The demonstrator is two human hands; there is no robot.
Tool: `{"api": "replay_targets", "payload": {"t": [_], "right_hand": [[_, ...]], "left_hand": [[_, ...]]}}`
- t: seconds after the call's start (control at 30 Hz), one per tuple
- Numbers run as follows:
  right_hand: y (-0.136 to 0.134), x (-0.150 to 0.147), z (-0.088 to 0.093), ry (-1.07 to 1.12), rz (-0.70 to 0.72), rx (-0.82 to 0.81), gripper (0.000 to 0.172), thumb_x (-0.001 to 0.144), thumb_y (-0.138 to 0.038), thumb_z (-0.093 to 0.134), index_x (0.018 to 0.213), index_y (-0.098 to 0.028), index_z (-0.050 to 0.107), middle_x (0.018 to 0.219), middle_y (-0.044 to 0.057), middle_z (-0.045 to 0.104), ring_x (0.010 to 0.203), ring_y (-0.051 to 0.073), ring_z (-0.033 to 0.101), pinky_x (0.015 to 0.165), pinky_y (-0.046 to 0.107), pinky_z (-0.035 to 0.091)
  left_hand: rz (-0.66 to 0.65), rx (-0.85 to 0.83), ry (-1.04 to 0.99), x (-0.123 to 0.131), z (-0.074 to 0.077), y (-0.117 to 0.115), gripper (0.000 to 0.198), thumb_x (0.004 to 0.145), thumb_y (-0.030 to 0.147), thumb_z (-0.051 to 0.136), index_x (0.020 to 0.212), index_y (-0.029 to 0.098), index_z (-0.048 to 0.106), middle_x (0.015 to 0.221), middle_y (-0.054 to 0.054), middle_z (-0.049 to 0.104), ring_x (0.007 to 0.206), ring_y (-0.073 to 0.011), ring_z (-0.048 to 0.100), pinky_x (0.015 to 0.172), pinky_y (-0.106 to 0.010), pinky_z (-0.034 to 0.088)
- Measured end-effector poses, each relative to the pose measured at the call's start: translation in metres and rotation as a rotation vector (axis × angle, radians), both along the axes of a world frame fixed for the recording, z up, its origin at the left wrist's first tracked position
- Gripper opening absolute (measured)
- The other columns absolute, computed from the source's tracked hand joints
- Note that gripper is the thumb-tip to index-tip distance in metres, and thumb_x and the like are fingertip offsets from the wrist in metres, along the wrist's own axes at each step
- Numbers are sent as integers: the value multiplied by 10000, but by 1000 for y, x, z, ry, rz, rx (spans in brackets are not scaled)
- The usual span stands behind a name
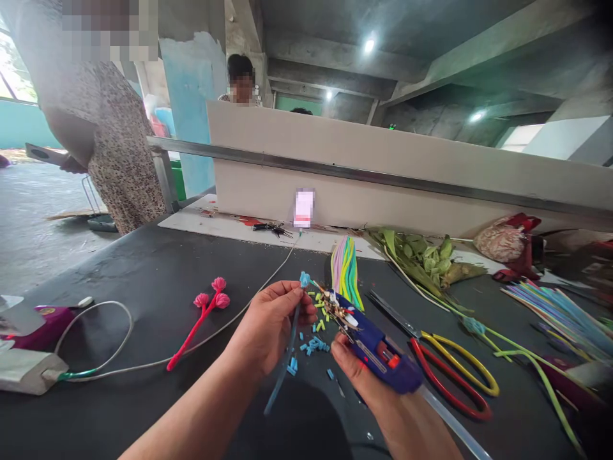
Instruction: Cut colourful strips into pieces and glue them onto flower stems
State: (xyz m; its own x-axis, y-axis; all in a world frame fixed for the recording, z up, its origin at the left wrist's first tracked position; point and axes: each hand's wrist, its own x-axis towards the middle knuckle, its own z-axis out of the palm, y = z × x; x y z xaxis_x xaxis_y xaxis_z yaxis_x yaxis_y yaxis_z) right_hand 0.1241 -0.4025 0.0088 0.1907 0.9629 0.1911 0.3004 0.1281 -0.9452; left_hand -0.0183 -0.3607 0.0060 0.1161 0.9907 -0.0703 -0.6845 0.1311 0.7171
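Observation:
Near the middle of the table, my left hand (pixel 265 322) pinches a blue stem (pixel 282 377) with a small light-blue flower head (pixel 305 279) at its top. My right hand (pixel 359 374) is wrapped round a dark blue glue gun (pixel 378 351), whose residue-crusted nozzle end points at the flower head. A clear glue stick (pixel 450 418) extends from the gun's back. Small blue pieces (pixel 315 345) and yellow-green pieces (pixel 320 313) lie scattered below and beside my hands.
Scissors (pixel 431 338) with red and yellow handles lie right of the glue gun. A pink stem with three balls (pixel 201 326) rests at left, beside a white cable (pixel 239 313). Pastel strips (pixel 345 271), green leaves (pixel 426 255) and a phone (pixel 303 207) are farther back. A person (pixel 115 128) stands at left.

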Motion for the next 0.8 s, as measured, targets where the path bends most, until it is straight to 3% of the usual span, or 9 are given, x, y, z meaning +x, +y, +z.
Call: {"api": "replay_targets", "payload": {"t": [0.27, 0.53, 0.8], "right_hand": [[-5, -3, 1, -68, 22, 32, 130, 638, -360, 666, 665, -234, 673, 544, -5, 638, 494, 191, 580, 451, 283, 457], [1, -2, -4, -192, 47, -24, 252, 682, -355, 619, 865, -201, 699, 711, 26, 715, 662, 212, 667, 618, 275, 535], [3, 2, -9, -267, 57, -78, 283, 709, -369, 610, 919, -198, 690, 745, 30, 726, 700, 215, 673, 631, 278, 537]], "left_hand": [[64, 66, -3, 3, -5, 2, 115, 723, 188, 657, 736, 113, 571, 661, -8, 585, 607, -89, 558, 664, -231, 458], [104, 64, 66, 4, -7, 3, 137, 706, 192, 661, 752, 119, 555, 669, -3, 595, 607, -94, 568, 651, -231, 446], [170, 37, 137, 4, -8, 4, 158, 691, 206, 667, 767, 122, 558, 679, -13, 616, 609, -82, 570, 595, -187, 437]]}}
